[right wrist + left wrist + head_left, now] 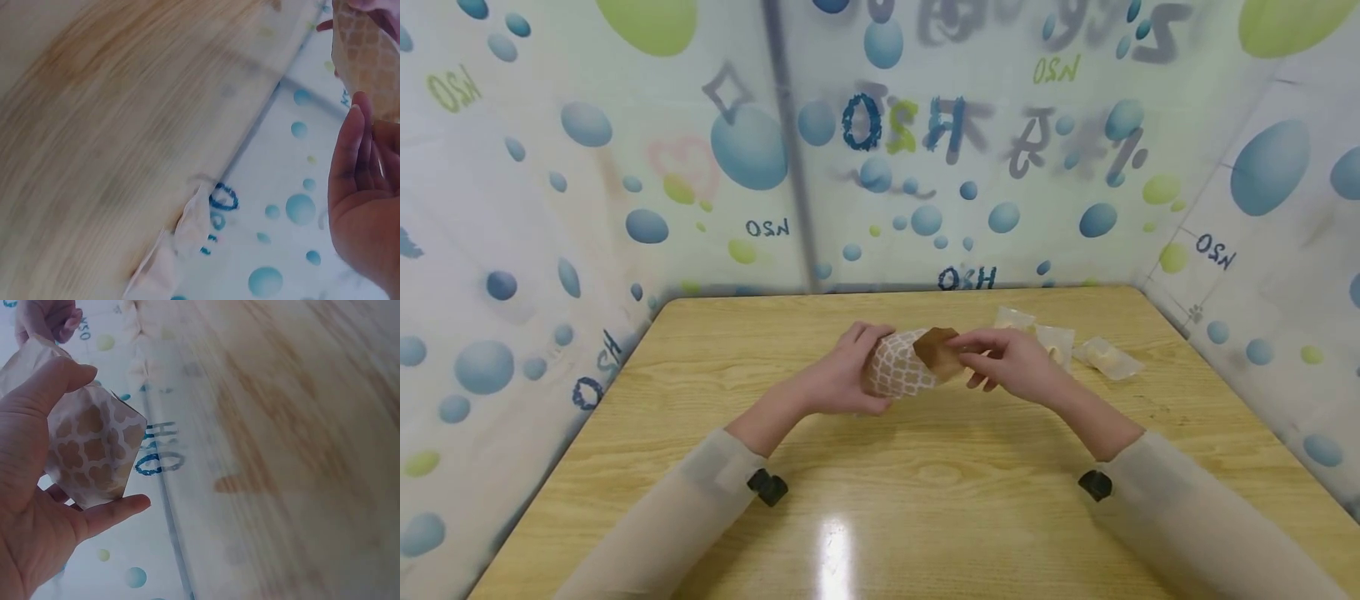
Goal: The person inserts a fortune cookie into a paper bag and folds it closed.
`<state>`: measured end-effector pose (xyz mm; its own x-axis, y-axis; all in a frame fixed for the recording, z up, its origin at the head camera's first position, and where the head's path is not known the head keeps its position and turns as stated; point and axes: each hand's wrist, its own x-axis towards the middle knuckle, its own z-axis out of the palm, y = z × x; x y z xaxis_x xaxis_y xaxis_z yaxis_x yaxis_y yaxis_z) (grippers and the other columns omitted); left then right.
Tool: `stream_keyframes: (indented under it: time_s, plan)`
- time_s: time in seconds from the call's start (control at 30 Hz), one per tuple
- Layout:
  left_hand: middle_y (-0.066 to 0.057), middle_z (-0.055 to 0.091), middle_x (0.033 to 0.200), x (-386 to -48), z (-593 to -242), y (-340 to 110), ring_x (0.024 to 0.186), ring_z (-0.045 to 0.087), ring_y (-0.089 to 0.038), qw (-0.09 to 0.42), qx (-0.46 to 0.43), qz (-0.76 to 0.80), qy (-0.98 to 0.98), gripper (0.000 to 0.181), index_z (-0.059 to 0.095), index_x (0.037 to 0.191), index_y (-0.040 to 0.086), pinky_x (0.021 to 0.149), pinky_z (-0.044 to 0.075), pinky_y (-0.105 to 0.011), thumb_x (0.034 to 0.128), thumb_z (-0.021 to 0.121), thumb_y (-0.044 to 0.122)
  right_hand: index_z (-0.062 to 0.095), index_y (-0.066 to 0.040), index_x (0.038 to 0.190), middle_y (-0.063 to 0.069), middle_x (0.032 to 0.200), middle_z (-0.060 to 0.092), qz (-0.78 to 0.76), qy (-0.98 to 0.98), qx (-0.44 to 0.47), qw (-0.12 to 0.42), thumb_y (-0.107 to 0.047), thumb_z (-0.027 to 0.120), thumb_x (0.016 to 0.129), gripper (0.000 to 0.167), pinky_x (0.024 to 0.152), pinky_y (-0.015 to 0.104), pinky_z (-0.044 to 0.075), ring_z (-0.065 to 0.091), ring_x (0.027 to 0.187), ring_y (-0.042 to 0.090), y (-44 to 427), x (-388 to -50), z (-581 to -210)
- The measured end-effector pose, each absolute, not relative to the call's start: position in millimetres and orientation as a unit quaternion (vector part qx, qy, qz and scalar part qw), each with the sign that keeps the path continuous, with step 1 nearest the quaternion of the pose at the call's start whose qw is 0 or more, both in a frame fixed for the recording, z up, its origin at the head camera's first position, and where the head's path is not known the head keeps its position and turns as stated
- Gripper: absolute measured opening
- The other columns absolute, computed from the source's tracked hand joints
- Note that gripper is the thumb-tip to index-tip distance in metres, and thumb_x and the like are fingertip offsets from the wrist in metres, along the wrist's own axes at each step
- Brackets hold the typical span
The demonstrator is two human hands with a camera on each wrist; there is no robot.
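A brown paper bag with a white lattice pattern (901, 365) lies on its side above the table, its plain brown mouth toward the right. The left hand (850, 371) grips the bag round its closed end, thumb on the near side; in the left wrist view the bag (94, 444) sits between that hand's (37, 487) thumb and fingers. At the bag's mouth the right hand (1011, 362) pinches the edge between thumb and forefinger. The right wrist view shows the right hand (369, 194) against the bag (369, 62), its grip partly cut off by the frame.
Several small clear packets with pale contents lie on the wooden table (925, 500) beyond and right of the right hand, one packet (1108, 358) farthest right. Patterned curtains (880, 200) stand behind the table and at both sides.
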<state>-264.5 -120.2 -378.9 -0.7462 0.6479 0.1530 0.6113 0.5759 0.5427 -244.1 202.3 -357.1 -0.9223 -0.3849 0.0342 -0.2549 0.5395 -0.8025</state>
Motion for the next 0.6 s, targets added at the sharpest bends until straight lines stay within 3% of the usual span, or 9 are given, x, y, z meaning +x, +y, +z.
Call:
stream_keyframes:
  time_s: [0.17, 0.33, 0.4, 0.43, 0.5, 0.6]
  plan:
    - [-0.019, 0.042, 0.152, -263.9, -381.3, -125.0, 0.137, 0.047, -0.035, 0.025, 0.356, 0.288, 0.889, 0.106, 0.032, 0.165, 0.009, 0.117, 0.05, -0.056, 0.0812, 0.094, 0.023, 0.069, -0.009, 0.147, 0.014, 0.127, 0.079, -0.442, 0.879, -0.173, 0.045, -0.026, 0.065, 0.112, 0.039, 0.079, 0.037, 0.066, 0.079, 0.093, 0.024, 245.5, -249.9, -355.8]
    - [-0.02, 0.042, 0.152, -264.0, -382.1, -127.0, 0.138, 0.047, -0.036, 0.03, 0.355, 0.286, 0.89, 0.104, 0.033, 0.165, 0.006, 0.117, 0.05, -0.056, 0.0821, 0.094, 0.023, 0.068, -0.006, 0.147, -0.022, 0.112, 0.075, -0.422, 0.899, -0.116, 0.018, -0.032, 0.062, 0.113, 0.043, 0.08, 0.03, 0.063, 0.072, 0.095, 0.012, 317.2, -262.1, -357.0]
    - [-0.021, 0.042, 0.152, -263.8, -381.8, -127.6, 0.138, 0.047, -0.036, 0.033, 0.354, 0.286, 0.89, 0.104, 0.033, 0.165, 0.006, 0.117, 0.05, -0.056, 0.0825, 0.094, 0.024, 0.066, -0.005, 0.149, -0.029, 0.112, 0.069, -0.402, 0.911, -0.092, 0.015, -0.035, 0.06, 0.114, 0.046, 0.08, 0.027, 0.06, 0.067, 0.096, 0.002, 347.5, -267.5, -360.2]
    - [-0.021, 0.042, 0.153, -263.8, -381.5, -127.8, 0.138, 0.047, -0.036, 0.036, 0.353, 0.288, 0.889, 0.104, 0.033, 0.165, 0.006, 0.117, 0.05, -0.056, 0.0825, 0.094, 0.023, 0.065, -0.005, 0.15, -0.028, 0.115, 0.068, -0.389, 0.918, -0.079, 0.015, -0.036, 0.059, 0.115, 0.047, 0.08, 0.025, 0.059, 0.065, 0.096, -0.003, 361.5, -269.6, -361.8]
    - [-0.021, 0.042, 0.153, -263.5, -381.5, -128.2, 0.139, 0.046, -0.036, 0.039, 0.351, 0.29, 0.889, 0.105, 0.032, 0.166, 0.006, 0.118, 0.05, -0.057, 0.0829, 0.094, 0.024, 0.063, -0.003, 0.151, -0.014, 0.126, 0.072, -0.359, 0.931, -0.063, 0.023, -0.037, 0.057, 0.115, 0.05, 0.081, 0.023, 0.056, 0.061, 0.099, -0.006, 385.2, -273.3, -365.4]
    - [-0.02, 0.042, 0.153, -263.0, -383.0, -128.8, 0.139, 0.046, -0.036, 0.041, 0.348, 0.292, 0.89, 0.106, 0.031, 0.167, 0.007, 0.118, 0.049, -0.057, 0.0834, 0.094, 0.024, 0.062, -0.002, 0.152, 0.015, 0.145, 0.067, -0.316, 0.946, -0.049, 0.048, -0.039, 0.055, 0.116, 0.052, 0.087, 0.026, 0.053, 0.064, 0.114, 0.008, 408.7, -275.7, -370.8]
